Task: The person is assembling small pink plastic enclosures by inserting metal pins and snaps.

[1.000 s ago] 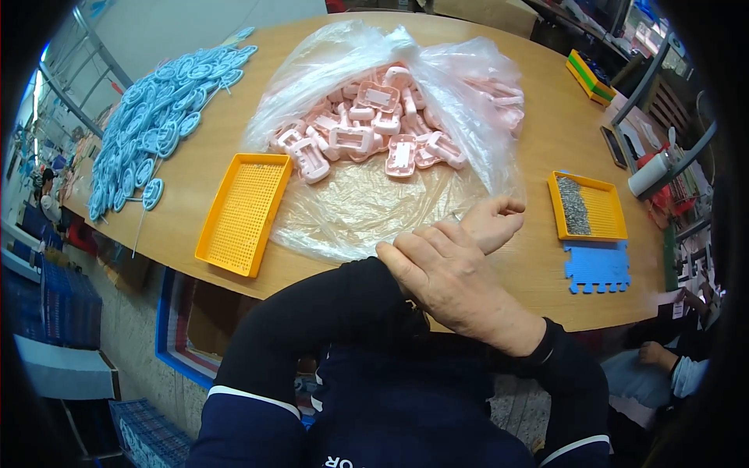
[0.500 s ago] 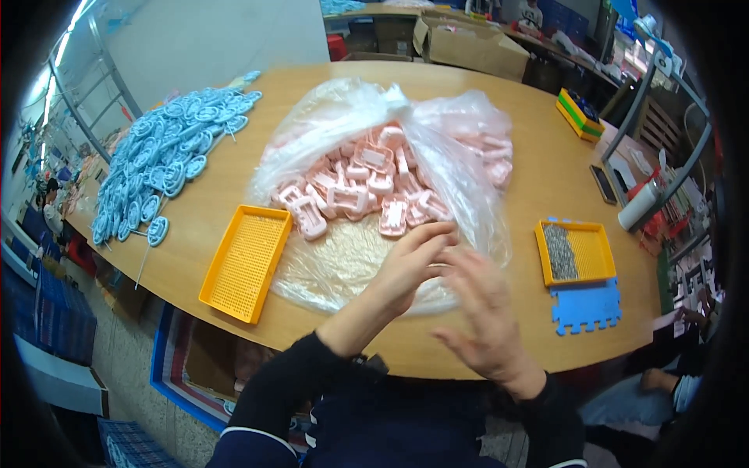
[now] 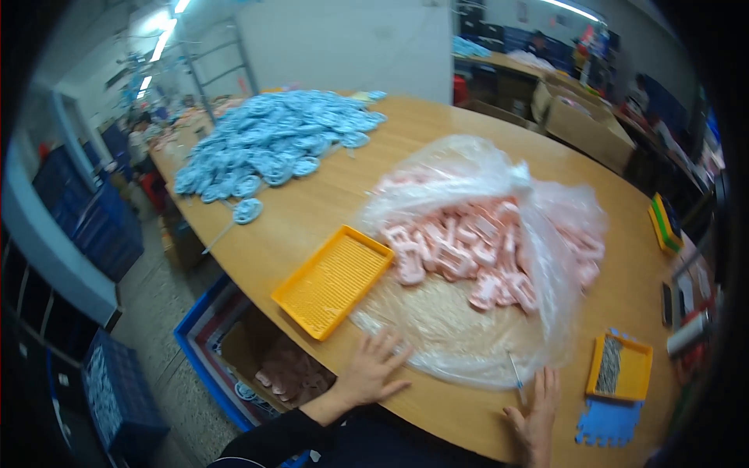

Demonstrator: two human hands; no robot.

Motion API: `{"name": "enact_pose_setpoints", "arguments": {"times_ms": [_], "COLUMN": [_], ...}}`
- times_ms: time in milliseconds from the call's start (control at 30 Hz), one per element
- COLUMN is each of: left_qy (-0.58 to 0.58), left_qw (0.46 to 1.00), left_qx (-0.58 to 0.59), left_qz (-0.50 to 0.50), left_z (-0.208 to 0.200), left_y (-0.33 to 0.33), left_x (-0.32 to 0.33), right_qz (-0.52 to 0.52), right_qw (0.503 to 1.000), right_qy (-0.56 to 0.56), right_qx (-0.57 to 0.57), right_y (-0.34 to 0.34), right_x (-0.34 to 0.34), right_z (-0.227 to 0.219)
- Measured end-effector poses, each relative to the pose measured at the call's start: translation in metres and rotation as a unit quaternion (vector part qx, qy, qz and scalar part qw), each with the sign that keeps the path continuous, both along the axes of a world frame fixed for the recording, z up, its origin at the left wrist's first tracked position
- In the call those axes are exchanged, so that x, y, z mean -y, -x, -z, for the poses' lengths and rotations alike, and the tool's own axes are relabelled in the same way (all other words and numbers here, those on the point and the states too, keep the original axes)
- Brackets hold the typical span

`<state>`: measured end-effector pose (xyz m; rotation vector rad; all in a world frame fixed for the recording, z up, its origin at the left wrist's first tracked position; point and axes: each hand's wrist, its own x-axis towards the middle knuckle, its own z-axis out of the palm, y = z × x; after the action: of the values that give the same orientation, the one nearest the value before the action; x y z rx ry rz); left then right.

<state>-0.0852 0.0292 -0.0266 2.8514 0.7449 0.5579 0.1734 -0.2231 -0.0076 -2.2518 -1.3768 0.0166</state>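
A heap of pale blue plastic parts (image 3: 269, 140) fills the upper left, an empty yellow ridged plastic tray (image 3: 334, 279) lies at centre, below it the left hand (image 3: 373, 370) rests spread flat, fingers open, beside the clear plastic bag of pink plastic parts (image 3: 476, 257), while the right hand (image 3: 537, 409), lower right, lies open by the bag's edge.

two yellow trays (image 3: 331, 281), one clear plastic bag (image 3: 468, 327), one blue foam piece (image 3: 608, 421)

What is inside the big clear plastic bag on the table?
The clear plastic bag holds a heap of pink plastic parts. The pieces under the top layer and behind the crumpled film on the right are covered, so their number cannot be told.
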Motion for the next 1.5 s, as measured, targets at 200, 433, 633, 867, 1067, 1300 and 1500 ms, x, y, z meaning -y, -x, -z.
{"name": "enact_pose_setpoints", "arguments": {"times_ms": [200,433,633,867,1067,1300,1500], "left_qy": [0.018,0.008,-0.017,0.091,-0.111,0.024,0.016], "left_qw": [0.999,0.999,0.996,0.988,0.991,0.995,0.988], "left_qx": [0.022,0.022,0.074,0.116,0.074,-0.069,0.141], "left_qz": [0.033,0.022,0.053,0.045,-0.005,-0.070,0.055], "left_z": [0.016,0.020,0.031,-0.008,-0.034,-0.038,0.002], "left_y": [-0.003,0.007,-0.004,-0.011,-0.100,-0.178,-0.204], "left_x": [0.001,0.010,0.005,-0.018,-0.130,-0.125,-0.084], "right_qz": [-0.023,0.005,0.029,0.072,0.079,0.071,0.094], "right_qw": [0.998,0.995,0.999,0.996,0.996,0.996,0.995], "right_qy": [0.044,-0.100,-0.038,-0.034,-0.043,-0.051,-0.039], "right_qx": [0.050,-0.031,0.024,-0.027,0.007,0.012,-0.006], "right_y": [0.003,0.044,0.049,0.047,0.049,0.050,0.056], "right_x": [0.005,0.023,0.050,0.029,0.036,0.030,0.023], "right_z": [0.018,0.005,0.031,0.037,0.036,0.035,0.025]}}
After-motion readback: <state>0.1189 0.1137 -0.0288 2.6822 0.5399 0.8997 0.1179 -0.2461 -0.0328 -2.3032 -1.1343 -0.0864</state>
